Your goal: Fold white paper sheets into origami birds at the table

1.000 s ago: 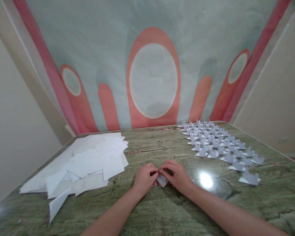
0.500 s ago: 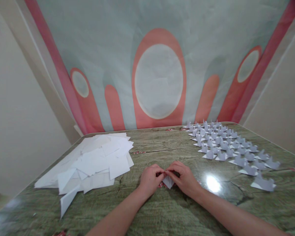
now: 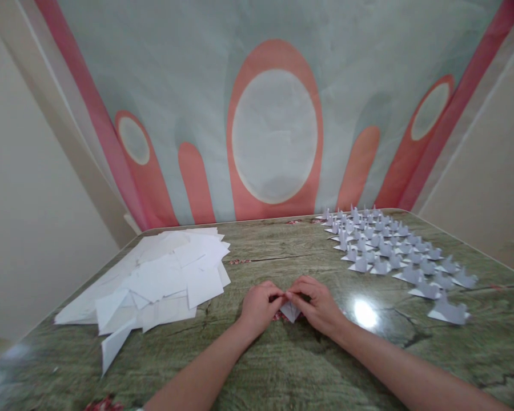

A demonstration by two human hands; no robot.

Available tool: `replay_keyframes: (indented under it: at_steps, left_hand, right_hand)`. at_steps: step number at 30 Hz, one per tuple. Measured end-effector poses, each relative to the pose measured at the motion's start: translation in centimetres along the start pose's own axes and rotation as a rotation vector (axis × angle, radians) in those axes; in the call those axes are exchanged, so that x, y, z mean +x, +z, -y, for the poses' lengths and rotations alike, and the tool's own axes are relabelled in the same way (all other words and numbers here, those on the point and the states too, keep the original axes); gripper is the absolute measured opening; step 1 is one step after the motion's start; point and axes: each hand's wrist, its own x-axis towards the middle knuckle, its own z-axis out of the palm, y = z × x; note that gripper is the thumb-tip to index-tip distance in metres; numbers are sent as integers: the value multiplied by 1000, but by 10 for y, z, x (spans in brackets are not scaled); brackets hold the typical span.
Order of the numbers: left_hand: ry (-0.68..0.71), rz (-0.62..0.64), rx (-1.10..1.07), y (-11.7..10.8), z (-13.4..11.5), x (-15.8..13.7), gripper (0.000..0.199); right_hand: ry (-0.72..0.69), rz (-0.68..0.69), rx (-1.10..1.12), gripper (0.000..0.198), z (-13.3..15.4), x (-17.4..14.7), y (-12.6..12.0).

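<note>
A small piece of folded white paper (image 3: pixel 290 311) lies low over the middle of the table, its pointed lower corner toward me. My left hand (image 3: pixel 262 303) pinches its upper edge from the left, thumb and forefinger closed. From the other side my right hand (image 3: pixel 314 300) pinches the same edge, its fingertips meeting those of the left. The fingers cover the paper's upper part, so the fold there is hidden.
To the left spreads a heap of loose white paper sheets (image 3: pixel 163 279), with a folded piece (image 3: pixel 116 346) at its near end. Rows of small folded paper figures (image 3: pixel 385 245) stand on the right of the wood-patterned table (image 3: pixel 278 251). A printed backdrop (image 3: pixel 274 137) hangs behind.
The whole view has shifted slightly, so everything sits a little higher and further left. Both hands keep their pinch on the folded paper, with hardly any movement.
</note>
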Motion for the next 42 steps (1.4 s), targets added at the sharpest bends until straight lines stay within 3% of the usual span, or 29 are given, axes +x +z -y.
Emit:
replay_keyframes:
  at_steps: [11, 16, 19, 22, 26, 32, 35, 39, 42]
  left_hand:
    - [14, -10, 9, 0, 1, -1, 25]
    - [15, -11, 14, 0, 2, -1, 18]
    - [19, -10, 17, 0, 2, -1, 18]
    - [27, -4, 21, 0, 2, -2, 17]
    - [33, 3, 32, 0, 3, -2, 15]
    - [58, -10, 107, -4, -2, -5, 12]
    - [136, 13, 228, -9, -8, -6, 11]
    - [297, 77, 581, -14, -14, -7, 16]
    - [327, 111, 703, -16, -18, -8, 14]
  right_hand:
    - [37, 21, 32, 25, 1, 0, 0]
    - [164, 57, 118, 34, -3, 5, -4]
    - [190, 140, 151, 21, -5, 7, -10]
    - [151, 230, 127, 23, -6, 7, -15]
    - [59, 248, 56, 19, -9, 4, -14]
    - [76, 260, 68, 18, -17, 3, -11]
    - [78, 264, 57, 19, -19, 3, -11]
    - [51, 274, 27, 20, -19, 2, -12]
    - [13, 298, 9, 21, -17, 2, -15]
